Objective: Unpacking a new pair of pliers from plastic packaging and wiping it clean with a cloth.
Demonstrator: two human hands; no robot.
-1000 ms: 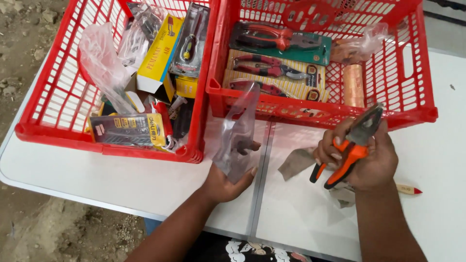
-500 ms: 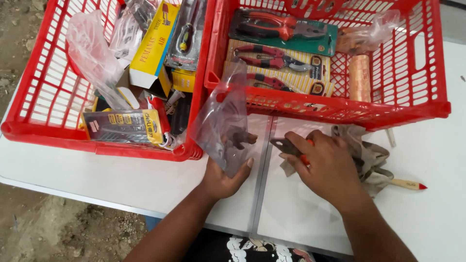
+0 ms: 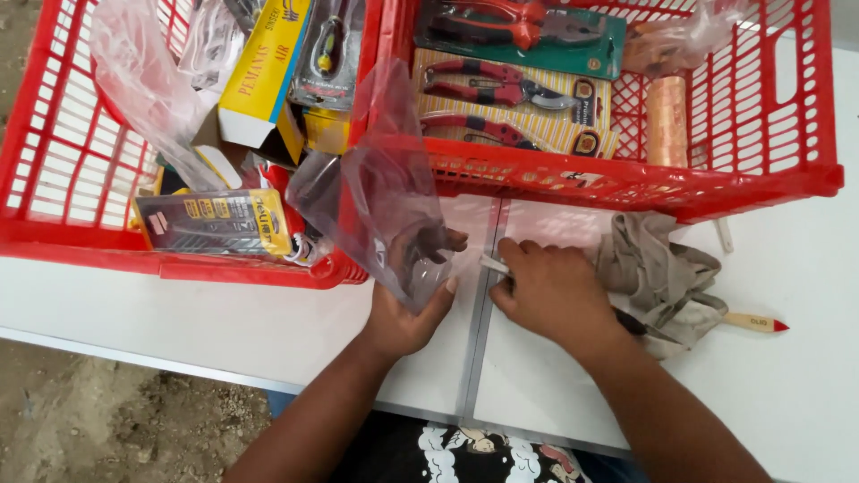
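On white table: left hand (image 3: 407, 309) grips clear plastic bag (image 3: 385, 210); right hand (image 3: 550, 291) closed around pliers (image 3: 494, 265).

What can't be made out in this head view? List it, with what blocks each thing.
- Tool under the right hand: only a metal tip shows; the hand covers the rest.
- Inside of the clear plastic bag held by the left hand: glare and creases blur it.
- Wooden stick with red tip: its near end lies hidden under the grey cloth.
- Both red baskets: cut off by the top edge.
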